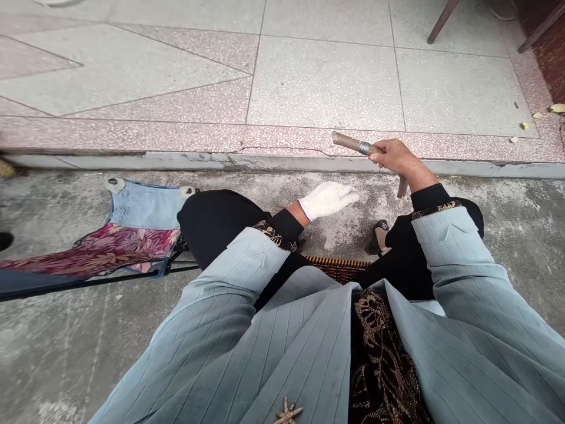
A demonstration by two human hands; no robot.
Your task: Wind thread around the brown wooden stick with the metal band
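Observation:
My right hand (394, 156) is closed around a brown wooden stick (348, 142) with silvery wire wound round it next to my fingers. The stick points left, over the edge of the step. A second brown piece (402, 187) sticks out below the same hand; whether it joins the stick is hidden. My left hand (329, 200), in a white knitted glove, is held between my knees, a little lower and to the left, apart from the stick. Its fingers are pressed together, and what they hold, if anything, is hidden.
A low tiled step (326, 82) runs across the front, above rough concrete ground (53, 341). To my left lies a folding chair (145, 206) with blue and red floral fabric. A woven wicker seat (338, 268) shows beneath me. Furniture legs (441, 22) stand at the upper right.

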